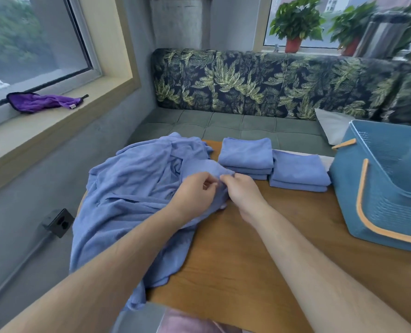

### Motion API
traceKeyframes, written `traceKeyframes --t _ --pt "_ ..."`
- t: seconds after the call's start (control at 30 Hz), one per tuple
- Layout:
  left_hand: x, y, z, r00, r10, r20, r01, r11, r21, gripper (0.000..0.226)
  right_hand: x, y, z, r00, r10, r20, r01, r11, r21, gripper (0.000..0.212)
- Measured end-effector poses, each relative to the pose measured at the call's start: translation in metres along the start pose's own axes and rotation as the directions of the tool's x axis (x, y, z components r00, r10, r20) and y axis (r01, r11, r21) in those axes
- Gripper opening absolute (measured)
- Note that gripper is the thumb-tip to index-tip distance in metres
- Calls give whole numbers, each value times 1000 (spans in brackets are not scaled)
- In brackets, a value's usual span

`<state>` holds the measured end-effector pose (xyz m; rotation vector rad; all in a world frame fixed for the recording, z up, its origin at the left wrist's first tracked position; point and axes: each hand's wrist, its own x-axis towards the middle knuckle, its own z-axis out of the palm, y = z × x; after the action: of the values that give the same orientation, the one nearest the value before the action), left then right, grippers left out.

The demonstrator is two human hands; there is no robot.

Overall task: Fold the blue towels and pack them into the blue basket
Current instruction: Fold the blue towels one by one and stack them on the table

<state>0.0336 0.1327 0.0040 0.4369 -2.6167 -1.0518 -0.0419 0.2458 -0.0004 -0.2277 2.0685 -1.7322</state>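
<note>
Both hands, the left hand (pixel 195 191) and the right hand (pixel 241 192), pinch one towel edge (pixel 220 173). The big towel pile (pixel 132 188) hangs off the worktop (pixel 247 248) and could slide down.

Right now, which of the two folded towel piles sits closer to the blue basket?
The right pile, next to the blue basket; it is the shorter one. The left pile lies beside the unfolded heap.

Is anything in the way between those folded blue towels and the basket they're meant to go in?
Nothing visible. The folded stacks sit on the table right beside the blue basket, whose open top is uncovered. The left hand and right hand both pinch an unfolded towel.
</note>
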Motion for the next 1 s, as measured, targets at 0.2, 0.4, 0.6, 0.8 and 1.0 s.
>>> traceKeyframes --t 0.2,0.4,0.6,0.8,1.0 --pt "-13 19 49 998 -29 64 25 998 61 10 -34 17 -91 988 34 -152 -41 998 -41 19" --pt "-24 30 109 958 -103 269 33 967 251 22 -48 66 -167 988 76 -131 -110 955 -274 26" --pt "-45 36 151 952 -109 287 32 965 261 36 -68 123 -185 946 150 -289 -280 826 -488 50" --pt "-44 49 161 910 -126 394 76 987 142 49 -76 119 -167 976 51 -211 -142 887 -440 46" --pt "-57 67 148 911 -160 381 176 984 -9 37 -83 105 -155 991 48 -125 -64 989 -132 16"
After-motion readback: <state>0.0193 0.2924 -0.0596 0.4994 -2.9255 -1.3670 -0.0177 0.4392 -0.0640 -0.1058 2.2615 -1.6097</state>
